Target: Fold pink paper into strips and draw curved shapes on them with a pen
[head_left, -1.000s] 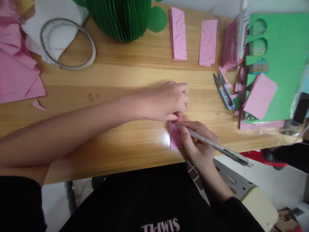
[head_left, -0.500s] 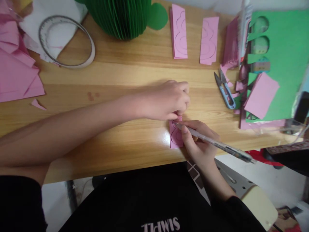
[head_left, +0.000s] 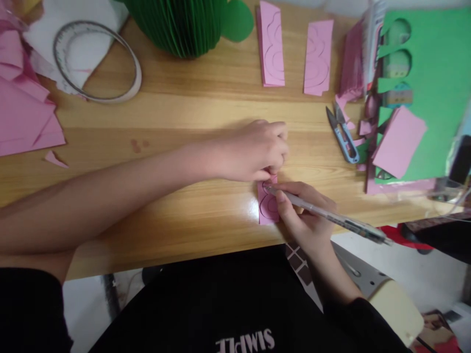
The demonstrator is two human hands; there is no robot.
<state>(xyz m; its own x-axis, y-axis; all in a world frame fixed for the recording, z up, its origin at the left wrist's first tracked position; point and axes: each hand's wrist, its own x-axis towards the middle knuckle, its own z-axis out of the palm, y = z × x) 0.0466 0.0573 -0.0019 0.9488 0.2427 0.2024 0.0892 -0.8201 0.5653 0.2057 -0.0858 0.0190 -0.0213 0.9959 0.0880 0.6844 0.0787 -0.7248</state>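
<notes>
Left hand (head_left: pixel 263 149) curled, fingers bent, thumb side at far end of pink slip (head_left: pixel 269 215); pinched or just pressed, cannot tell. Right hand (head_left: pixel 309 211) closed round pen (head_left: pixel 331 218), tip on slip. Slip lies flat on bench (head_left: pixel 165 215), near front edge, between the two hands; dark curved outlines drawn on it. Containers: clear plastic (head_left: pixel 408 193) shows at near edge of the green sheet (head_left: pixel 434 88) on the right; how much it wraps, cannot tell. Green sheet has round cut-outs along its left side, pictures show through them; small stack of pink cards (head_left: pixel 400 142) on top. Tape ring (head_left: pixel 135 90), upper left, open in the middle, partly over white paper (head_left: pixel 84 54). Writing: "SIMPLE" on black shirt (head_left: pixel 206 299), upside down from here. Marks inside tape ring, too small to read. White pack (head_left: pixel 371 44) beside pink stack (head_left: pixel 351 63) has some print, blurred. Pen has dark print on barrel, not legible. Two folded papers (head_left: pixel 272 54) at back, both with curvy outlines, no letters made out. Blue snips (head_left: pixel 344 139) by pink scraps, blades apart. Green pleated ball (head_left: pixel 180 24) at back, pink sheets (head_left: pixel 29 108) far left.
</notes>
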